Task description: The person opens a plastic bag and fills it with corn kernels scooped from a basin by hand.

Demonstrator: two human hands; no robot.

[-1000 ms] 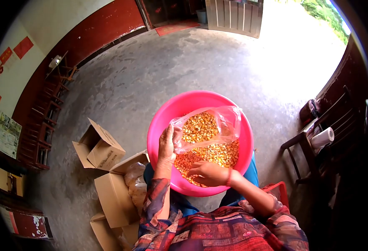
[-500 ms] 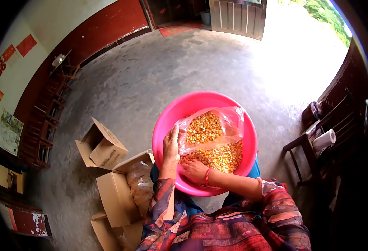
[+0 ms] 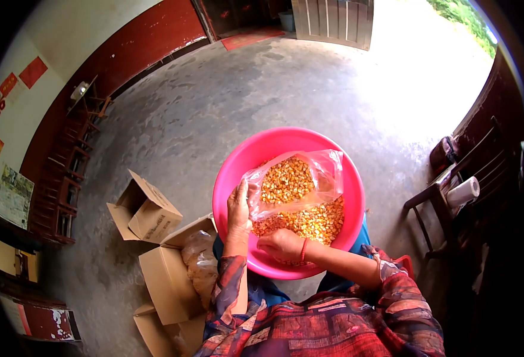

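Observation:
A pink plastic basin [image 3: 353,238] in front of me holds loose corn kernels [image 3: 324,223]. Inside it lies a clear plastic bag [image 3: 329,172] with more kernels in it. At the bag's left edge, my left hand [image 3: 238,214] is closed on the plastic near its mouth. My right hand [image 3: 281,245], with a red bracelet [image 3: 304,250] at the wrist, is curled just over the loose kernels at the near side of the basin. Its fingertips are turned away, so what they hold cannot be seen.
Open cardboard boxes [image 3: 165,279] stand on the floor to my left, one with a filled clear bag [image 3: 200,262] inside. A wooden chair [image 3: 437,205] bearing a white roll [image 3: 463,191] is at right. Several wooden chairs [image 3: 65,196] line the left wall.
My right hand has lifted slightly from the kernels and curled from a flatter, reaching pose into a closed one. My left hand still grips the bag. The view has shifted a little.

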